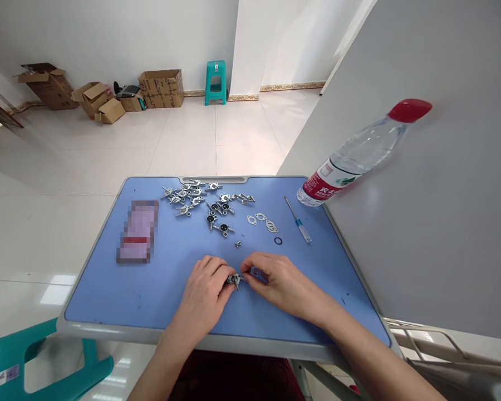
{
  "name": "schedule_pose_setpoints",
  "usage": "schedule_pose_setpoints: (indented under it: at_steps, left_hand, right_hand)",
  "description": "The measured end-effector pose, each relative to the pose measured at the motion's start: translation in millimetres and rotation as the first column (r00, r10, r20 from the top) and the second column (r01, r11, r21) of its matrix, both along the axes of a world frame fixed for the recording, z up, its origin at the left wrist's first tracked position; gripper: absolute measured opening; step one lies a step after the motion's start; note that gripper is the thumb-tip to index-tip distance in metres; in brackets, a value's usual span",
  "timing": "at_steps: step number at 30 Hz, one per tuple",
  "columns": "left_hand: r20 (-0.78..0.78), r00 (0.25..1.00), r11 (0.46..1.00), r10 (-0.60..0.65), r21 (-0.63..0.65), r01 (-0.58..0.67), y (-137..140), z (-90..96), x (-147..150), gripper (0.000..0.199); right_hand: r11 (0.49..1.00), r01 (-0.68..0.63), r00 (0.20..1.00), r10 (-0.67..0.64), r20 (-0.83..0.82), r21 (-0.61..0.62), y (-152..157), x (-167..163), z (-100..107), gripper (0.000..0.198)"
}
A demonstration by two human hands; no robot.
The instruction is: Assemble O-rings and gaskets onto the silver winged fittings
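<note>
My left hand [209,287] pinches a small silver metal fitting [235,279] toward the blue surface [158,295]'s near edge; my right hand [280,280] meets it, grip unclear; four black-centred fittings [224,228] seem further along; plain silver fittings [184,210] remain.

Two bare arms reached in from the bottom. The left arm [173,341] leaned up and to the right. The right arm [354,329] showed more of its length and leaned up and to the left. Both wrists looked almost straight.

The left grip [206,285] had its back facing up, with the fingers [209,263] bent and close side by side. Its thumb and pointer finger were closed in a pinch.

The right grip [279,279] had its pointer finger curved over and its thumb below. A little gap showed behind their tips, which were nearly together. The two grips faced each other, very near.
</note>
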State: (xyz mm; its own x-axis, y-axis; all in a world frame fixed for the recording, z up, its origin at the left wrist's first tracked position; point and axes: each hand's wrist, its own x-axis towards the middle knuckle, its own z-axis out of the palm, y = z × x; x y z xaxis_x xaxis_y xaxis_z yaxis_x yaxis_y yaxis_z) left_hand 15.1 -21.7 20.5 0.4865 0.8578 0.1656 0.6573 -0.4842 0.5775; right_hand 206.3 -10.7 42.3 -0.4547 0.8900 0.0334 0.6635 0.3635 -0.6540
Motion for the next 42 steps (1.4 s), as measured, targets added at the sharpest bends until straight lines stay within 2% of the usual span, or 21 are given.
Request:
schedule_pose_setpoints:
  at_steps: [6,12,26,29,32,34,36,42]
  left_hand:
    - [0.009,1.0,1.0,-0.004,-0.012,0.004,0,-0.6,0,0.015]
    - [0.015,1.0,0.999,-0.002,-0.035,0.003,0,0.6,0,0.014]
    - [0.045,0.999,0.998,-0.006,-0.067,0.009,-2,-1.1,0,0.015]
    - [0.054,0.999,0.998,-0.004,-0.067,0.008,-2,-1.6,0,0.015]
    - [0.052,0.999,0.998,-0.006,-0.061,0.01,-2,-2.4,0,0.016]
    - [0.047,0.999,0.998,-0.01,-0.062,0.013,-2,-2.8,-1,0.015]
    - [0.049,0.999,0.998,-0.012,-0.065,0.015,-2,-2.9,-1,0.015]
    - [0.046,0.999,0.997,-0.01,-0.082,0.013,1,-1.9,0,0.016]
  right_hand:
    - [0.998,0.032,0.997,-0.035,-0.064,-0.049,1,-3,2,0.016]
    - [0.99,-0.03,0.986,0.006,-0.167,-0.14,3,-3,2,0.018]
    - [0.936,-0.013,0.977,-0.063,-0.205,-0.351,12,0,-7,0.017]
    - [0.959,-0.039,0.981,-0.017,-0.192,-0.281,9,0,-6,0.018]
    - [0.992,-0.092,0.99,0.082,-0.119,-0.086,3,0,-7,0.02]
    - [0.99,-0.126,0.991,0.128,-0.032,0.057,-2,1,-10,0.021]
    - [0.978,-0.147,0.989,0.142,0.043,0.147,-5,1,-14,0.02]
    - [0.97,-0.167,0.984,0.151,0.099,0.175,-6,4,-16,0.025]
